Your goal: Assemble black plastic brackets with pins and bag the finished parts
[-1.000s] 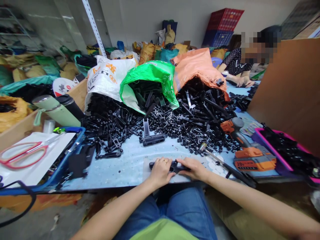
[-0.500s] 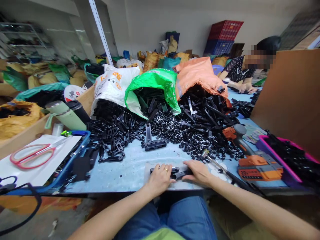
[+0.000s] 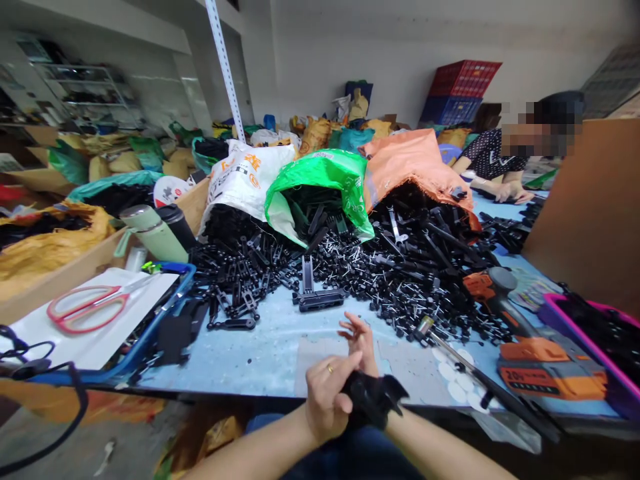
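Observation:
My left hand point(image 3: 327, 393) is closed around a dark, blurred black plastic part point(image 3: 383, 400) near the table's front edge. The part lies across my right wrist, partly covering it; its exact kind cannot be made out. My right hand point(image 3: 361, 343) reaches past it with fingers spread and nothing visible in them. Beyond the fingers, a black bar-shaped piece point(image 3: 321, 299) lies on the blue tabletop point(image 3: 225, 360), with a flat black arm point(image 3: 307, 273) behind it.
Black parts and screws point(image 3: 345, 260) spill from white point(image 3: 245, 177), green point(image 3: 325, 167) and orange sacks point(image 3: 415, 160). An orange power drill point(image 3: 550, 370) and a long driver rod point(image 3: 465, 363) lie right. Red scissors point(image 3: 90, 310) rest left. A co-worker point(image 3: 500, 157) sits far right.
My hands have come together near the table edge. The left has lifted a black part from the tabletop; the right has let go and its fingers have spread. The view has shifted slightly.

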{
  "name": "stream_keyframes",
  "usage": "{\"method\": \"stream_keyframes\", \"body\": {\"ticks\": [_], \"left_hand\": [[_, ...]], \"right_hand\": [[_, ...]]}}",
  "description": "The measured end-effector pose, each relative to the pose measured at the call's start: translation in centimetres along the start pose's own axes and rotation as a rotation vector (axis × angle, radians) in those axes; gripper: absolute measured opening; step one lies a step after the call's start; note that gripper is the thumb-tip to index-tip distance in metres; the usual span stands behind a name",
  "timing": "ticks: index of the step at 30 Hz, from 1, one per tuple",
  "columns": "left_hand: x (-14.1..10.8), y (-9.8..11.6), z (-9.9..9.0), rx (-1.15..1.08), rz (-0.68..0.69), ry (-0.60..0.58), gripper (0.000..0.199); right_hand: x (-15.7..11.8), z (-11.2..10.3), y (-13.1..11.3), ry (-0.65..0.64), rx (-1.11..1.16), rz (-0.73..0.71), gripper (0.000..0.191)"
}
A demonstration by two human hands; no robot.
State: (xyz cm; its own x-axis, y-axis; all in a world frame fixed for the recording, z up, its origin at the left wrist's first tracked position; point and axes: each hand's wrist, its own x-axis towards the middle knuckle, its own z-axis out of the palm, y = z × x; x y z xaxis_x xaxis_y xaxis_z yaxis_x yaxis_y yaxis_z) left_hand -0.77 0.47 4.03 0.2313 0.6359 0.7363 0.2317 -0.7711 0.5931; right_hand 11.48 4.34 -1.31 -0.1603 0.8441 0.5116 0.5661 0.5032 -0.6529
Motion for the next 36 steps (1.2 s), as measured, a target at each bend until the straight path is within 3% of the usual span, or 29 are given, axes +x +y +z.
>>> {"method": "stream_keyframes", "body": {"ticks": [3, 4, 6, 9, 12, 15, 18, 20, 24, 26, 28, 30, 32, 34, 36], "left_hand": [[-0.2, -4.8, -0.4, 0.39, 0.136, -0.152, 0.071], [-0.2, -6.2, -0.6, 0.502, 0.147, -0.231, 0.07], [-0.2, -8.1, -0.8, 0.641, 0.157, -0.409, 0.062], [0.1, -9.5, -0.4, 0.717, 0.134, -0.598, 0.049], [1.1, -10.6, 0.2, 0.77, -0.011, -0.61, 0.047], [2.8, -12.3, 0.2, 0.823, -0.141, -0.542, 0.044], [3.9, -13.5, -1.3, 0.823, -0.169, -0.494, 0.043], [3.9, -13.9, -3.5, 0.886, -0.27, -0.368, 0.04], [3.1, -15.4, -9.9, 1.168, -0.75, -0.003, 0.044], [3.3, -16.4, -12.6, 1.172, -0.892, -0.041, 0.043], [3.7, -16.5, -13.9, 1.141, -0.918, -0.109, 0.041], [3.6, -15.3, -13.7, 1.084, -0.796, -0.178, 0.04], [2.7, -13.0, -11.9, 0.962, -0.572, -0.339, 0.039], [0.9, -10.4, -9.3, 0.801, -0.352, -0.577, 0.037], [-1.2, -8.3, -6.7, 0.733, -0.266, -0.719, 0.038]], "right_hand": [[5.0, -0.4, 3.5, 0.065, -0.038, -0.132, 0.028], [7.3, -0.8, 4.4, 0.025, -0.093, -0.209, 0.025], [12.3, -1.0, 5.6, -0.178, -0.296, -0.371, 0.033], [18.7, 1.0, 6.0, -0.523, -0.571, -0.636, 0.048], [22.4, 4.2, 5.3, -0.701, -0.67, -0.75, 0.035], [23.7, 4.9, 4.1, -0.654, -0.69, -0.705, 0.028], [22.7, 2.8, 2.8, -0.459, -0.63, -0.476, 0.041], [20.7, 0.9, 2.1, -0.375, -0.477, -0.246, 0.046], [14.9, -1.4, 1.4, -0.488, 0.018, 0.217, 0.045], [12.2, -1.6, 1.1, -0.524, 0.242, 0.386, 0.046], [9.9, -1.6, 0.6, -0.499, 0.415, 0.451, 0.044], [7.8, -1.8, 0.2, -0.453, 0.53, 0.404, 0.042], [5.7, -2.2, 0.0, -0.37, 0.493, 0.28, 0.042], [3.2, -2.7, 0.0, -0.281, 0.227, 0.138, 0.038], [0.6, -3.1, -0.1, -0.261, -0.133, 0.022, 0.036]]}}
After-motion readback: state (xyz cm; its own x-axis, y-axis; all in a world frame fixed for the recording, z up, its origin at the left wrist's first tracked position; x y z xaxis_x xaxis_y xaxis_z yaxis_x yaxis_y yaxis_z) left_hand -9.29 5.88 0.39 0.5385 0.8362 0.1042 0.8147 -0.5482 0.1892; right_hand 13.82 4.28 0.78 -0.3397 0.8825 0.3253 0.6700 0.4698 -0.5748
